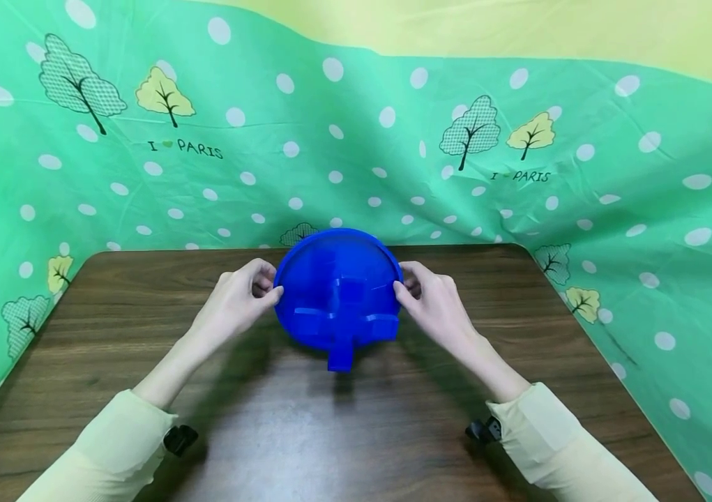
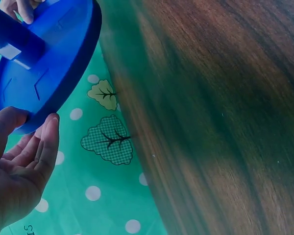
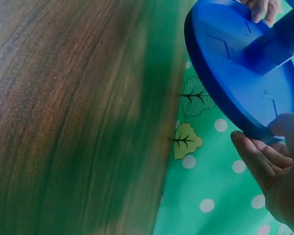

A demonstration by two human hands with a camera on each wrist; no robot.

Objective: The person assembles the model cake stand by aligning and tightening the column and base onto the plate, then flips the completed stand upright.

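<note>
A round blue plastic disc (image 1: 307,279) with a raised rim is held up over the table, its face tilted toward me. From its middle juts a blue post with arms (image 1: 348,314), cross-like in the head view. My left hand (image 1: 236,296) pinches the rim at the left side, thumb on the face and fingers behind. On the opposite side my right hand (image 1: 437,300) pinches the rim the same way. The left wrist view shows the disc (image 2: 63,49) with thin raised marks; its post (image 2: 19,41) is partly cut off. The disc's back is hidden.
A dark wood-grain table (image 1: 343,446) lies beneath both hands. Behind it and along its sides hangs a green cloth (image 1: 356,139) with white dots and printed trees. Black straps or mounts (image 1: 180,439) sit at the sleeve cuffs.
</note>
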